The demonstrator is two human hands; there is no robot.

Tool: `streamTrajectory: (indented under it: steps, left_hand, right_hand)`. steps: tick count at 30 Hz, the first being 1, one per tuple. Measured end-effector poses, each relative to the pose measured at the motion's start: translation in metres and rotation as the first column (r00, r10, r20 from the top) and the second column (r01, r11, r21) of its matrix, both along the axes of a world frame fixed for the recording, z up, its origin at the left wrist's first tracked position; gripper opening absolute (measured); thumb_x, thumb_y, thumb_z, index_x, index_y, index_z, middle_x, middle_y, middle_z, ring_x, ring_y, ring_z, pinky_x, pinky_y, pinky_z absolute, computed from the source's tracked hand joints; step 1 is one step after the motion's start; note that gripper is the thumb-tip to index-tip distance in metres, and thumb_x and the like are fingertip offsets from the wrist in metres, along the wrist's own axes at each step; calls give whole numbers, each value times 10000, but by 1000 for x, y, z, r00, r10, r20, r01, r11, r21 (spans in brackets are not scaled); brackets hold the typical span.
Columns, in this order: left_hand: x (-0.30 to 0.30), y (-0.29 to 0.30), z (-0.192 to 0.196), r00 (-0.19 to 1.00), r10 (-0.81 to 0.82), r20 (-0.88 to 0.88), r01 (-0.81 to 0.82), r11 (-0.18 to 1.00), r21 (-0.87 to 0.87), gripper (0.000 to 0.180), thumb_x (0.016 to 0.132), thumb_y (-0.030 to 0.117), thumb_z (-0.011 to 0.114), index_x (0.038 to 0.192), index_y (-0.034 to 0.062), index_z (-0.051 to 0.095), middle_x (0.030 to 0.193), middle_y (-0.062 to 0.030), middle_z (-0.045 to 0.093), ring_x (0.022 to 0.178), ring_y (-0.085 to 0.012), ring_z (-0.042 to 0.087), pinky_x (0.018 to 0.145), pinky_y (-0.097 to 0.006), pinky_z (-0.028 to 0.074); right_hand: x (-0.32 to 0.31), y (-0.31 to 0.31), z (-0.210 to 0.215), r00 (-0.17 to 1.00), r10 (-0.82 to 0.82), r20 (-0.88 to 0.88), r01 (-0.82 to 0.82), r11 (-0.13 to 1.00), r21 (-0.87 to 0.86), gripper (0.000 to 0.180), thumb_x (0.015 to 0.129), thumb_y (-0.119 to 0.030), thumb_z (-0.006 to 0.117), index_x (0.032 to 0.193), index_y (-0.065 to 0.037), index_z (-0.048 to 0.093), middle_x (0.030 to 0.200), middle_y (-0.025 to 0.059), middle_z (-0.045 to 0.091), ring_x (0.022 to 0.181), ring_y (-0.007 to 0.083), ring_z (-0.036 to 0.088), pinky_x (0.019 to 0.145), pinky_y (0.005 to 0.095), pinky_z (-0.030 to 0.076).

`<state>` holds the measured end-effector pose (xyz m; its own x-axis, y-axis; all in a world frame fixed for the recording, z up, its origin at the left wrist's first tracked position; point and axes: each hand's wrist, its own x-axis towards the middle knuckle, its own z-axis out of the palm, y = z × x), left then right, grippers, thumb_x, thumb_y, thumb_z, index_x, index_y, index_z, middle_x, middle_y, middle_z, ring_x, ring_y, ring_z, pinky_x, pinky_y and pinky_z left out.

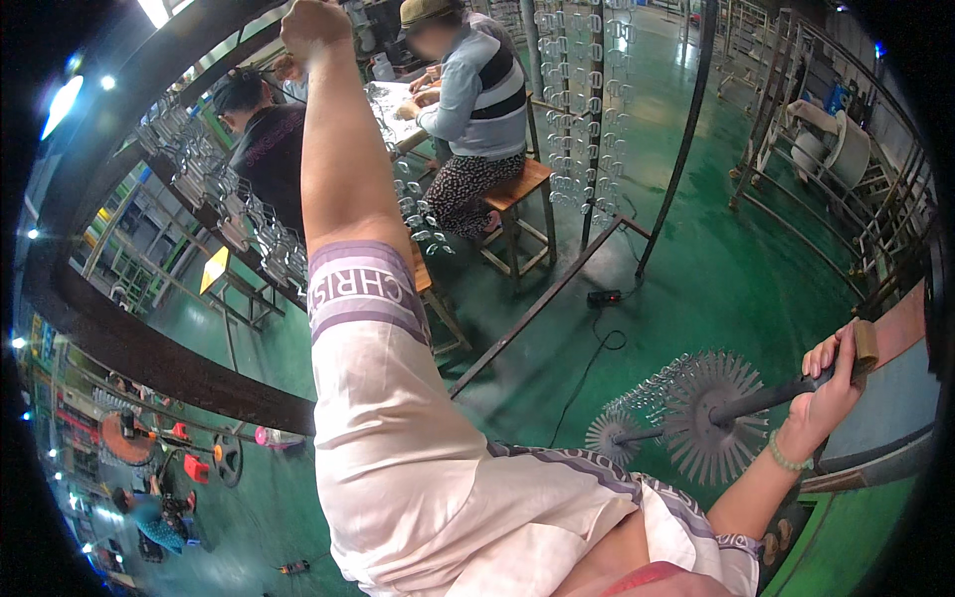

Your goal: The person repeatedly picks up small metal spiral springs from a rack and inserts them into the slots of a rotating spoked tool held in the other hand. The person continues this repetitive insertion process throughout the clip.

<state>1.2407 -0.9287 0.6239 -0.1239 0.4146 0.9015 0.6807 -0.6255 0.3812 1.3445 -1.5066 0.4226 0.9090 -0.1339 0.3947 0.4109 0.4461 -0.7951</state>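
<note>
My right hand, a beaded bracelet at its wrist, is wrapped round a dark rod at the right. A tan block-like end shows by the fingers. On the rod sits a large grey metal disc with many radiating prongs; a smaller pronged disc lies further left. Small metal loops run between the two discs. My left arm stretches far up, and my left hand is closed at the top edge, near a dark metal beam. What its fingers hold is hidden.
Two people sit at a work table ahead, one on a wooden stool. Wire hooks hang in columns and along a rack. A thin metal frame bar crosses the green floor; a cable lies there. Metal racks stand right.
</note>
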Motion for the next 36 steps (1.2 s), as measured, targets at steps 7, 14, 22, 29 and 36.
streamTrajectory:
  steps: [7,14,22,29,36]
  left_hand:
    - [13,66,6,986,131,108,-154,956,250,552,724,321,693,1166,44,512,1060,-210,582,988,-347,561,874,-411,439]
    - [-1,60,6,985,-134,107,76,900,430,648,672,338,715,1189,23,483,1088,-204,566,1008,-373,532,897,-409,419]
    - [7,37,11,964,-266,9,254,930,265,240,671,203,711,856,56,669,855,-142,664,807,-272,631,795,-356,477]
    - [2,-22,-20,812,-583,20,576,808,125,62,716,87,678,762,51,701,715,-77,676,625,-152,625,599,-270,490]
    - [3,-81,-69,494,-861,120,863,503,56,80,766,38,637,823,-2,675,735,-61,668,630,-125,605,576,-246,468]
  right_hand:
    - [1,0,-2,1000,-24,6,24,1000,-6,136,884,-132,566,803,-41,507,582,2,408,450,80,339,433,232,269]
    - [7,-4,-6,1000,-16,-4,16,1000,-7,120,869,-107,579,803,-31,513,592,3,423,461,80,351,437,234,278]
    - [6,-8,-3,1000,-24,-15,24,1000,10,117,863,-103,585,807,-21,523,591,7,429,461,86,360,437,238,283]
    - [7,-4,-4,1000,9,-6,-9,1000,9,109,864,-103,584,819,-16,536,590,9,434,458,86,359,431,240,279]
    - [3,-2,0,1000,22,-11,-21,999,39,136,865,-122,590,799,-20,528,570,3,420,454,78,350,425,232,266]
